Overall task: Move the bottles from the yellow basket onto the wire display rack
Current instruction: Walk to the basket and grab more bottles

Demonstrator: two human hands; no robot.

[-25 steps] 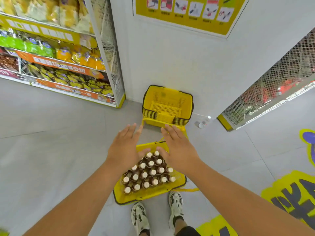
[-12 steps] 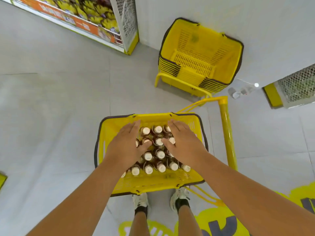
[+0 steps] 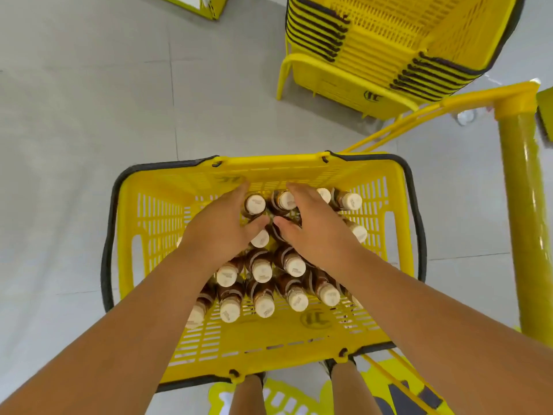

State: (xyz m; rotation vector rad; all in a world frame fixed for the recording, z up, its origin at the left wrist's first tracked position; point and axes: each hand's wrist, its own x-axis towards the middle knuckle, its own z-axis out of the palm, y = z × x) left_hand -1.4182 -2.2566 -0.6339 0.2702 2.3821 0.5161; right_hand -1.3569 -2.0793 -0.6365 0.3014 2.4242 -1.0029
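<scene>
A yellow basket [image 3: 155, 223] with black handles stands on the floor right below me, holding several brown bottles [image 3: 261, 269] with cream caps, all upright. Both my hands are down among the far rows. My left hand [image 3: 220, 232] curls round a bottle whose cap shows between its thumb and forefinger. My right hand [image 3: 315, 235] curls round the neighbouring bottle in the same way. The palms hide some of the bottles. The wire display rack is out of view.
A stack of empty yellow baskets [image 3: 389, 43] on a yellow stand sits at the far right. A thick yellow post [image 3: 522, 211] rises along the right edge. Grey tiled floor lies to the left. My legs [image 3: 248, 396] stand at the basket's near edge.
I have bent down closer to the basket. Both hands dropped from hovering flat over the bottles to reaching in among the far rows and closing round two bottles.
</scene>
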